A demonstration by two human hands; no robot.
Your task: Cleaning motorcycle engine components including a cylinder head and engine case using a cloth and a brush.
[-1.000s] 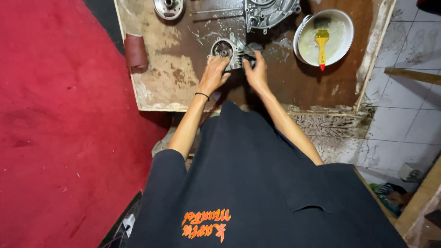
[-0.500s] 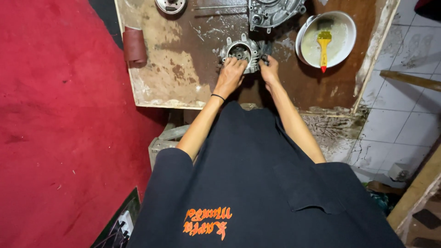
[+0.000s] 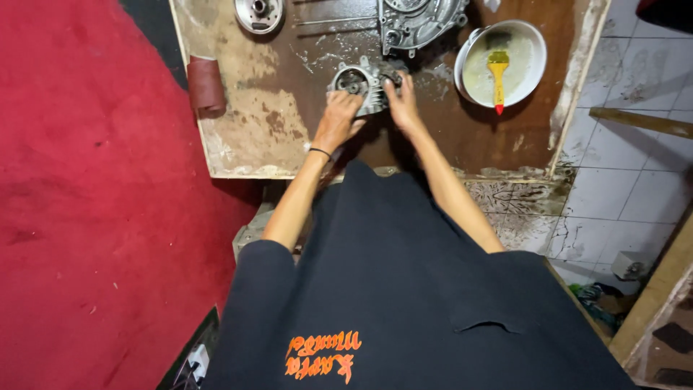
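Observation:
A grey metal engine cylinder with cooling fins (image 3: 359,81) lies on a stained brown wooden board (image 3: 274,137). My left hand (image 3: 337,119) rests on its near left side, fingers curled over the fins. My right hand (image 3: 401,105) grips its right side, fingertips on the edge. Both forearms reach forward from my black shirt. A thin black band circles my left wrist.
A metal engine casing (image 3: 419,22) lies at the board's far edge. A white bowl (image 3: 505,61) with pale liquid holds a yellow brush (image 3: 497,76). A round metal part (image 3: 258,13) and a dark red roll (image 3: 206,87) sit left. Red carpet (image 3: 86,202) lies left, tiled floor (image 3: 635,173) right.
The view shifted so the board sits slightly lower in frame. Both hands stay on the cylinder, which has turned a little between them.

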